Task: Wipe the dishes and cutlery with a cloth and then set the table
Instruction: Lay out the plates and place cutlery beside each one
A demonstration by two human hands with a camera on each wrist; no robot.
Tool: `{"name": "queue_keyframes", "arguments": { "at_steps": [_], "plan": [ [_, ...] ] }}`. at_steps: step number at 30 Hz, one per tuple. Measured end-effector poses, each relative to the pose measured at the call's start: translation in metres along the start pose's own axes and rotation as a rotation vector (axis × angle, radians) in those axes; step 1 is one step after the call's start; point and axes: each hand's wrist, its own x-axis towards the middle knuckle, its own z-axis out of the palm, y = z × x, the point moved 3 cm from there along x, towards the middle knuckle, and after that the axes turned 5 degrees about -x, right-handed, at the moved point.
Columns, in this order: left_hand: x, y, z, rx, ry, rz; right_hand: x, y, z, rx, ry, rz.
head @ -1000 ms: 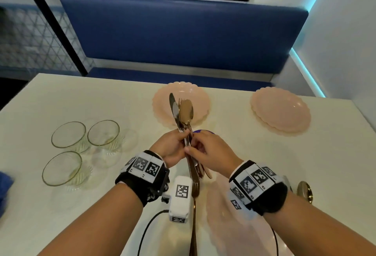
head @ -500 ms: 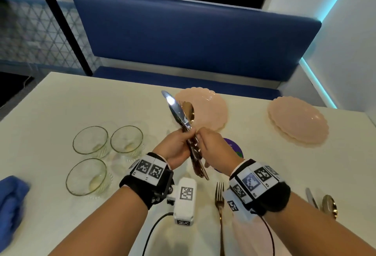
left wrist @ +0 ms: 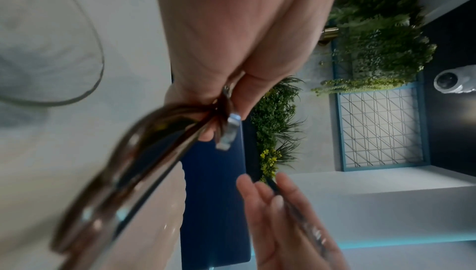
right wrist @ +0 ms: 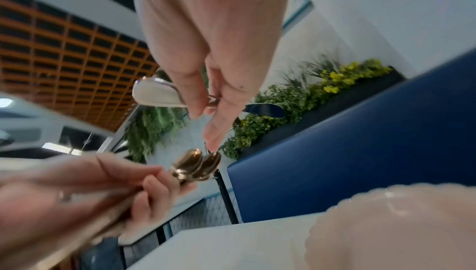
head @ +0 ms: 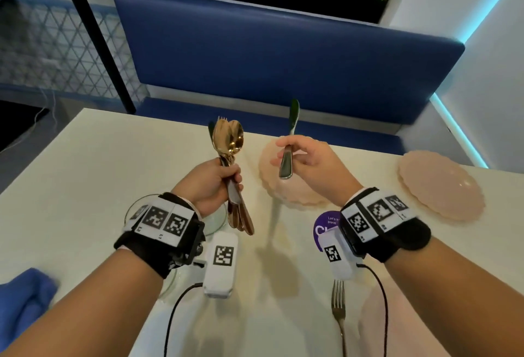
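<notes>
My left hand (head: 218, 180) grips a bundle of gold cutlery (head: 229, 144) upright above the white table (head: 85, 172); spoon bowls and fork tines stick out on top, handles below. The same bundle (left wrist: 134, 162) fills the left wrist view, blurred. My right hand (head: 300, 158) pinches a single silver knife (head: 292, 129) by its handle, blade pointing up, over a pink scalloped plate (head: 295, 195). The right wrist view shows that knife (right wrist: 159, 95) between thumb and fingers, with the spoons (right wrist: 198, 164) below. A gold fork (head: 338, 308) lies near the front edge.
A second pink plate (head: 442, 186) sits at the right. Glass bowls (head: 215, 223) lie under my left wrist. A blue cloth (head: 22, 302) lies at the left edge, a purple coaster (head: 326, 223) under my right wrist. A blue bench (head: 283, 59) backs the table.
Both hands held the cutlery bundle together before. Now my right hand has drawn one knife out and moved right and up; the left keeps the rest.
</notes>
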Motion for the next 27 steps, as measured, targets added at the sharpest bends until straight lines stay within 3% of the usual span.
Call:
{"name": "queue_keyframes", "arguments": {
  "at_steps": [4, 6, 12, 18, 22, 27],
  "plan": [
    [0.013, 0.028, -0.015, 0.004, -0.009, -0.023, 0.034, -0.018, -0.003, -0.027, 0.169, -0.155],
    [0.022, 0.043, -0.02, 0.04, -0.01, -0.039, 0.063, -0.024, -0.003, -0.067, 0.209, -0.147],
    [0.043, 0.077, -0.021, 0.137, -0.009, -0.036, 0.143, 0.016, 0.042, -0.031, 0.102, 0.182],
    [0.06, 0.086, -0.027, 0.213, 0.021, -0.033, 0.185, 0.065, 0.095, -0.176, -0.048, 0.506],
    [0.068, 0.089, -0.031, 0.248, 0.032, -0.041, 0.198, 0.076, 0.111, -0.333, -0.196, 0.545],
    [0.075, 0.095, -0.032, 0.282, 0.05, -0.028, 0.199, 0.076, 0.119, -0.539, -0.326, 0.428]
  ]
}}
